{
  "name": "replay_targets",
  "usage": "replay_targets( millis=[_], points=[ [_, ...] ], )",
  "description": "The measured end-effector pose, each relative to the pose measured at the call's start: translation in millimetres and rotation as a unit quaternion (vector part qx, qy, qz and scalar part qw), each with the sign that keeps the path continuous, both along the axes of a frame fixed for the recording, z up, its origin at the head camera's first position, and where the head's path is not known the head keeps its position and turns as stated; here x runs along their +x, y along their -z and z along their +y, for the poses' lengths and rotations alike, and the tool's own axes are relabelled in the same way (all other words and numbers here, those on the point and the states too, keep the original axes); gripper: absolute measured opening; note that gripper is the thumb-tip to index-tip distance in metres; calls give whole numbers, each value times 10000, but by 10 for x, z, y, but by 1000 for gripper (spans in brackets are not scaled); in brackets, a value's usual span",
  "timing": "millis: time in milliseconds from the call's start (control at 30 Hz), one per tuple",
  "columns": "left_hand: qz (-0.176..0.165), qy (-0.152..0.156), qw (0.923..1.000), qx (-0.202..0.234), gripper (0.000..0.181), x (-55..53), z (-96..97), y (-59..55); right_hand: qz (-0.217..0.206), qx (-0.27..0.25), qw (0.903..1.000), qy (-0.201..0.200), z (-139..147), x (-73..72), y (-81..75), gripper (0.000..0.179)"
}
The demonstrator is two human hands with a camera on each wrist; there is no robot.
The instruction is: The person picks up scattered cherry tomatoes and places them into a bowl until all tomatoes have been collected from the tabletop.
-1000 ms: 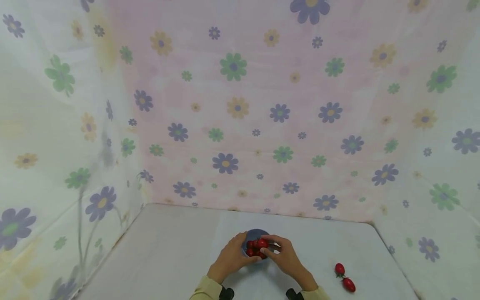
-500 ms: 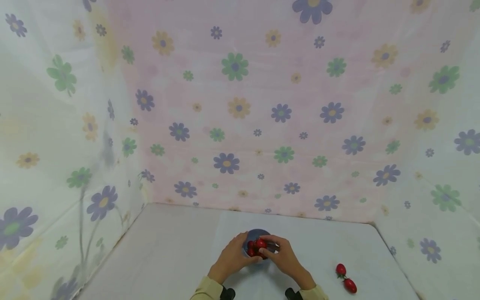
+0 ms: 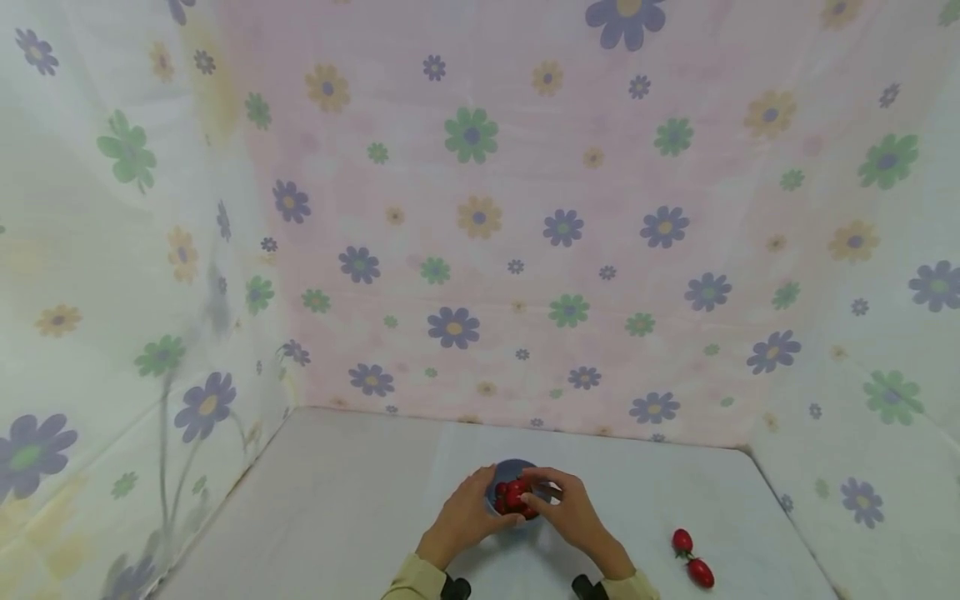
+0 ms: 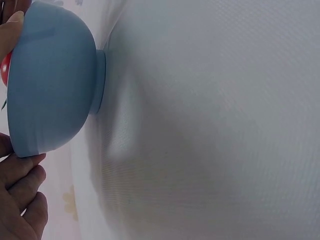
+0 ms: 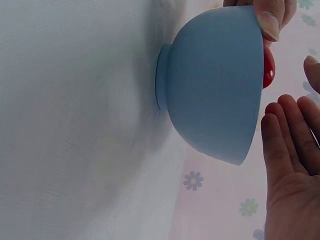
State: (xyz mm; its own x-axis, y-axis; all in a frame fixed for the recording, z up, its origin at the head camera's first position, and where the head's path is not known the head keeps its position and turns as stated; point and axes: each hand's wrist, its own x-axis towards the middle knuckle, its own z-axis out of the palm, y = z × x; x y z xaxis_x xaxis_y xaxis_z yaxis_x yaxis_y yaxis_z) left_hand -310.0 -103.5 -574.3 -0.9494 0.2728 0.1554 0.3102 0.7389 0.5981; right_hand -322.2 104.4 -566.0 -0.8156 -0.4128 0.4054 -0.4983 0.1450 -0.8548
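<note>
A blue bowl (image 3: pixel 516 467) stands on the white table and contains several red cherry tomatoes (image 3: pixel 514 493). My left hand (image 3: pixel 468 510) grips the bowl's left side. In the right wrist view, its thumb (image 5: pixel 270 22) lies over the rim; its fingers (image 4: pixel 27 185) press the bowl's outside in the left wrist view. Over the right rim is my right hand (image 3: pixel 573 512), fingers extended and thumb apart, with nothing seen between them in the right wrist view. The bowl wall hides most tomatoes in both wrist views.
Two more cherry tomatoes (image 3: pixel 692 560) with green stems lie on the table (image 3: pixel 360 500) to the right of my right hand. Flower-printed cloth (image 3: pixel 517 250) encloses the table at the back and both sides.
A tomato held at my right fingertips has gone down among the others in the bowl, and those fingers have let it go. My left hand keeps its hold on the bowl.
</note>
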Motion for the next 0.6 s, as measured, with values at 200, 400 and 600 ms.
replay_targets(
  millis=[200,400,600],
  points=[
    [36,-40,9999,-97,103,3,1,0,-84,-31,9998,151,43,58,-19,41],
    [29,-32,10000,-55,104,4,10,11,-247,-42,9991,341,117,226,-132,35],
    [-28,-35,10000,-43,103,3,9,-20,-315,232,9973,624,285,320,-110,34]
  ],
)
